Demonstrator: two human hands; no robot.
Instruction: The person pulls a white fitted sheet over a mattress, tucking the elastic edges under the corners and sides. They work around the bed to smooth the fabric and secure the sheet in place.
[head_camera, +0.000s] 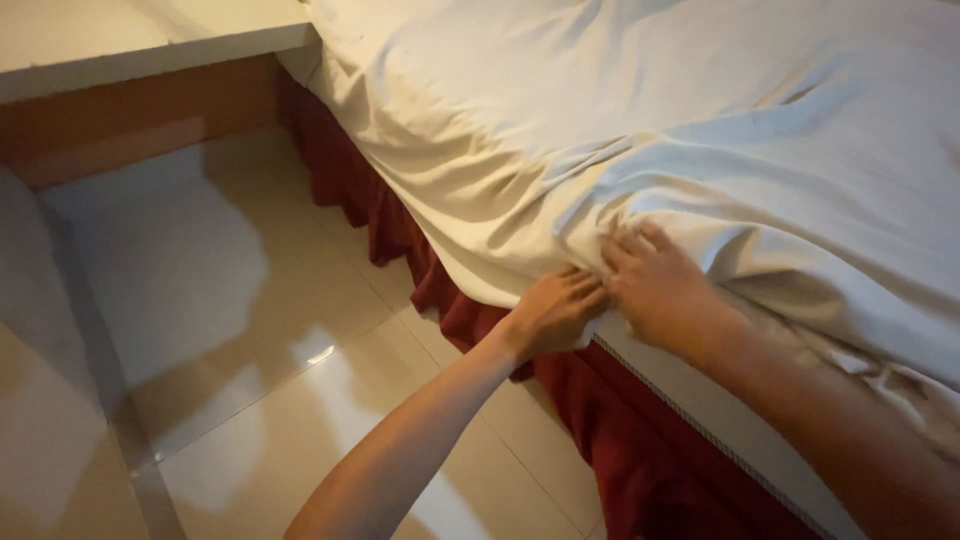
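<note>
A crumpled white bed sheet (640, 130) covers the bed and hangs over its near side. My left hand (552, 312) is at the sheet's lower edge, fingers curled on the cloth where it meets the mattress side (700, 400). My right hand (660, 285) lies just to the right of it, fingers pressed into a fold of the same sheet. The two hands almost touch. Below them a dark red bed skirt (610, 440) hangs down to the floor.
Glossy pale floor tiles (250, 330) run along the left of the bed. A white-topped ledge with a brown wooden front (130, 120) stands at the upper left, near the bed's far corner.
</note>
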